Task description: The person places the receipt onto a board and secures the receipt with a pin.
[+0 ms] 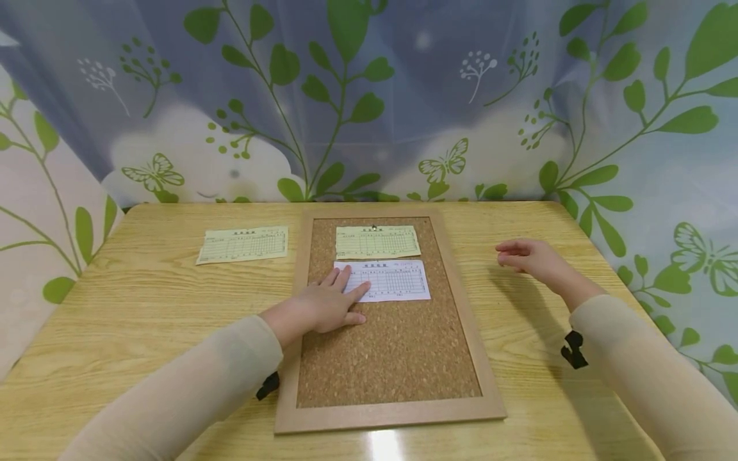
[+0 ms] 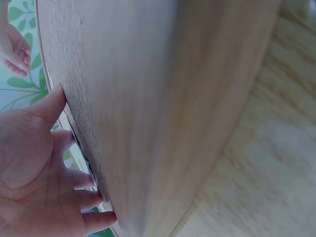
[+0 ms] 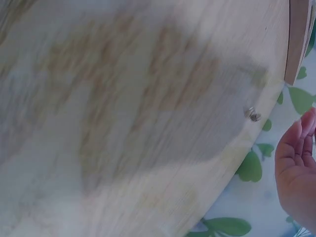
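A white printed slip (image 1: 398,282) lies on the corkboard (image 1: 386,358), just below a pale yellow slip (image 1: 377,242) that has a small metal pin (image 1: 374,227) at its top edge. My left hand (image 1: 325,304) rests with spread fingers on the white slip's left part and the cork. In the left wrist view the left hand (image 2: 44,168) touches the board with its fingertips. To the right of the board, my right hand (image 1: 536,259) hovers over the table, fingers loosely bent, nothing visible in them. Small metal pins (image 3: 253,114) lie on the table near the right hand (image 3: 298,165).
Another pale yellow slip (image 1: 242,244) lies on the wooden table (image 1: 144,307), left of the board. A light wooden frame (image 1: 398,413) borders the cork. Behind the table hangs a leaf-patterned curtain (image 1: 403,153).
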Demonstrator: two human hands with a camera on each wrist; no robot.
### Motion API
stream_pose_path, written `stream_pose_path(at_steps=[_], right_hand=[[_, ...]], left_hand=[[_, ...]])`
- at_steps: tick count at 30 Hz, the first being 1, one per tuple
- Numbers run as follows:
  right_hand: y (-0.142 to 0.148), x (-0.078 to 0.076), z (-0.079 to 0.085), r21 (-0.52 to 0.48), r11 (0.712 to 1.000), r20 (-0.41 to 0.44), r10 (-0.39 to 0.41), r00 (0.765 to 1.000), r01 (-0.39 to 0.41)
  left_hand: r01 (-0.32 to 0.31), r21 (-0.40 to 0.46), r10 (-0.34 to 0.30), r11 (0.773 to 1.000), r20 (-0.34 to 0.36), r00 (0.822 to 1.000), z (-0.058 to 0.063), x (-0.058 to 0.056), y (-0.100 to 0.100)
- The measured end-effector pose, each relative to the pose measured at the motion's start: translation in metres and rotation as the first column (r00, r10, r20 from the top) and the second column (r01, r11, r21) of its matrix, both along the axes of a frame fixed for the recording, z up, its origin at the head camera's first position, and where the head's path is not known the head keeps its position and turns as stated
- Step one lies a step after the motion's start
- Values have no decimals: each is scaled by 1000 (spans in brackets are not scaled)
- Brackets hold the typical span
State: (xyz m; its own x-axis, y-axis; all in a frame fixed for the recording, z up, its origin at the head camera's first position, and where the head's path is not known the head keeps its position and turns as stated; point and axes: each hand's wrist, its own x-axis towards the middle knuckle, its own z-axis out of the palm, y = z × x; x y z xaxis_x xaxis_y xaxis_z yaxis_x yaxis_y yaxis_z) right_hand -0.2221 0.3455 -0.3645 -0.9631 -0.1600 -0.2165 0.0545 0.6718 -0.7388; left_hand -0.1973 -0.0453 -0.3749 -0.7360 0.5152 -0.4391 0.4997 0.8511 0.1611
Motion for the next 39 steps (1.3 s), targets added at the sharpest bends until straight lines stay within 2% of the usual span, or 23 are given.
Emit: stream_pose_path(at_steps=[5, 14, 20, 29, 39], right_hand=[[6, -2, -2, -9, 999, 18, -35, 999, 35], [20, -5, -9, 31, 999, 19, -39, 999, 39], [29, -10, -16, 26, 999, 76, -38, 996, 37], [29, -15, -19, 25, 1000, 144, -22, 989, 18], [26, -16, -19, 55, 998, 142, -13, 990, 5]], left_hand=[[-1, 4, 1, 1000, 3, 1000, 1, 1, -1], [7, -4, -7, 1000, 1, 1000, -3, 0, -1], [14, -17, -14, 1000, -5, 1000, -3, 0, 0], [9, -8, -9, 1000, -1, 1000, -3, 0, 1], [6, -10, -6, 1000, -3, 1000, -2, -1, -1]])
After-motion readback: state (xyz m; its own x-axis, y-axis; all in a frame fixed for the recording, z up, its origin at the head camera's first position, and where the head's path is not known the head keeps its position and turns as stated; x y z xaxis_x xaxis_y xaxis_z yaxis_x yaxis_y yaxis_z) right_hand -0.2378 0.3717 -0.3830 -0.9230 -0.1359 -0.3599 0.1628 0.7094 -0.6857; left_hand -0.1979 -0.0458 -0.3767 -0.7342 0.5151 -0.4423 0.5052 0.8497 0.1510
